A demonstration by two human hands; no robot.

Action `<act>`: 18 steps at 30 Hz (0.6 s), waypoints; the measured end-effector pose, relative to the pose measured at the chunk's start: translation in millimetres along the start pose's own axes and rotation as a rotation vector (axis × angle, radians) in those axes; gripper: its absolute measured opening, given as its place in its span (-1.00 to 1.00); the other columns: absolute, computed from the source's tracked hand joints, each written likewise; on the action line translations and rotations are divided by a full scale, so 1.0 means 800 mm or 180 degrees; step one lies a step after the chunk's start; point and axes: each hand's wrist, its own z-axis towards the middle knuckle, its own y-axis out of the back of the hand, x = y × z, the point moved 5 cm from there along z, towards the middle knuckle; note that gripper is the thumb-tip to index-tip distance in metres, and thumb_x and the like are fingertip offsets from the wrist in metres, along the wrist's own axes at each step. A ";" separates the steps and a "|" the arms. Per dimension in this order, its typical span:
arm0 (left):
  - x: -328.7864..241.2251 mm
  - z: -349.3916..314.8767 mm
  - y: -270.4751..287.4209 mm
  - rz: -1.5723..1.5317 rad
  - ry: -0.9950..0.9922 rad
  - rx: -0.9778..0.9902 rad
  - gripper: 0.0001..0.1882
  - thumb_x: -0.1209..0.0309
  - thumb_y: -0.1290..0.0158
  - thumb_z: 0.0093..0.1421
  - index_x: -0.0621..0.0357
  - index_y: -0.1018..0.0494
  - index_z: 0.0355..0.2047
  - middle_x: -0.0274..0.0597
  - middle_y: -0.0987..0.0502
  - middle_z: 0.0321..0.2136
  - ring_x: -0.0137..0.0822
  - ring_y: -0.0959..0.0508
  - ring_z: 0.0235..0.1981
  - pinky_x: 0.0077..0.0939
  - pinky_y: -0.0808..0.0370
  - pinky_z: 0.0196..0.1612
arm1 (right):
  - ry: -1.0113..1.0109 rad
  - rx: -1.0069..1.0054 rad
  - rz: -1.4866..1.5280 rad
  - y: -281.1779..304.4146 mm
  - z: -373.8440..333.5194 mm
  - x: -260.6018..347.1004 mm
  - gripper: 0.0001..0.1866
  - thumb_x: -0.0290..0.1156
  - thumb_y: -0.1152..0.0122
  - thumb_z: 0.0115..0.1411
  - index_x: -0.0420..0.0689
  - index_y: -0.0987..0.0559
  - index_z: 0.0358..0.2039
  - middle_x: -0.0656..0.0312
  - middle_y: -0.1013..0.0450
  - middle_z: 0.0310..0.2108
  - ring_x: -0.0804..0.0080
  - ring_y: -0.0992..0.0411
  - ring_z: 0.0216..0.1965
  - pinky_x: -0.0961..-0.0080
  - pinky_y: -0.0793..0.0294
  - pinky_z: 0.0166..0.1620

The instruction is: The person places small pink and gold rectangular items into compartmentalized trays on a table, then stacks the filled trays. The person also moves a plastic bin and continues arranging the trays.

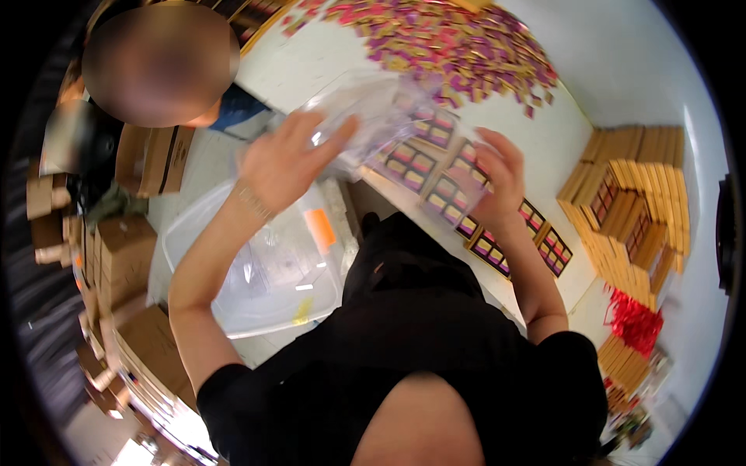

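Note:
My left hand point(287, 163), blurred by motion, grips crumpled clear plastic point(377, 113) at the table's near edge. The plastic stretches right as a hazy see-through layer over several open boxes point(410, 165) of small pink, purple and gold pieces in compartments. At the right end of that layer, my right hand point(501, 175) curls its fingers round the edge, thumb below and fingers above. More filled dark-lined boxes point(555, 250) lie beside my right forearm. Which fold of the plastic each hand pinches is hard to make out.
A big pile of small wrapped pieces point(458, 46) covers the table's far side. Stacked tan boxes point(660, 194) stand at right, above red material point(636, 320). A clear tub point(256, 264) with an orange label sits at left, near cardboard cartons point(124, 256). Another person point(233, 109) is at upper left.

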 end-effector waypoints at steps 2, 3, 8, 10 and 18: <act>-0.045 0.122 -0.050 0.0177 -0.0711 -0.0069 -0.26 0.49 -0.06 -0.03 -0.36 -0.23 0.19 -0.23 -0.38 -0.14 -0.21 -0.46 -0.18 -0.46 -0.55 -0.54 | -0.0268 -0.0353 -0.0896 0.077 -0.038 -0.071 -0.64 -0.56 -0.40 -0.08 -0.19 -0.45 -0.25 -0.02 -0.43 -0.08 0.17 -0.48 -0.16 0.42 -0.53 -0.17; -0.075 0.185 -0.065 0.0028 -0.1119 -0.0462 -0.27 0.45 -0.07 -0.01 -0.39 -0.19 0.21 -0.20 -0.37 -0.12 -0.18 -0.45 -0.14 -0.39 -0.57 -0.47 | -0.0426 -0.0531 -0.1127 0.110 -0.060 -0.110 -0.67 -0.58 -0.38 -0.05 -0.20 -0.47 -0.25 0.00 -0.43 -0.09 0.20 -0.49 -0.17 0.42 -0.52 -0.19; -0.193 0.430 -0.231 0.0357 -0.2286 -0.0383 -0.35 0.33 -0.05 0.08 -0.29 -0.19 0.21 -0.14 -0.34 0.01 -0.07 -0.38 0.01 -0.07 -0.47 -0.18 | -0.1405 -0.0682 -0.2000 0.195 -0.161 -0.267 -0.64 -0.66 -0.09 0.17 -0.03 -0.54 -0.04 0.06 -0.43 -0.03 0.16 -0.46 -0.13 0.44 -0.50 -0.12; -0.226 0.495 -0.290 0.0326 -0.2636 -0.0282 -0.30 0.29 -0.05 0.08 -0.25 -0.13 0.25 -0.02 -0.29 0.09 0.00 -0.30 0.10 0.07 -0.39 -0.05 | -0.1583 -0.0876 -0.2258 0.218 -0.199 -0.299 -0.62 -0.63 -0.07 0.19 0.04 -0.54 0.00 0.05 -0.42 -0.03 0.16 -0.45 -0.10 0.44 -0.48 -0.09; -0.305 0.551 -0.445 0.0770 -0.2212 -0.0129 -0.49 0.24 0.10 0.18 -0.51 -0.26 0.17 -0.09 0.04 0.33 0.11 0.13 0.35 0.38 0.00 0.20 | -0.2597 -0.0161 -0.2426 0.239 -0.346 -0.311 -0.48 -0.66 -0.13 0.06 0.14 -0.52 0.02 0.04 -0.37 0.01 0.13 -0.42 -0.09 0.35 -0.50 -0.11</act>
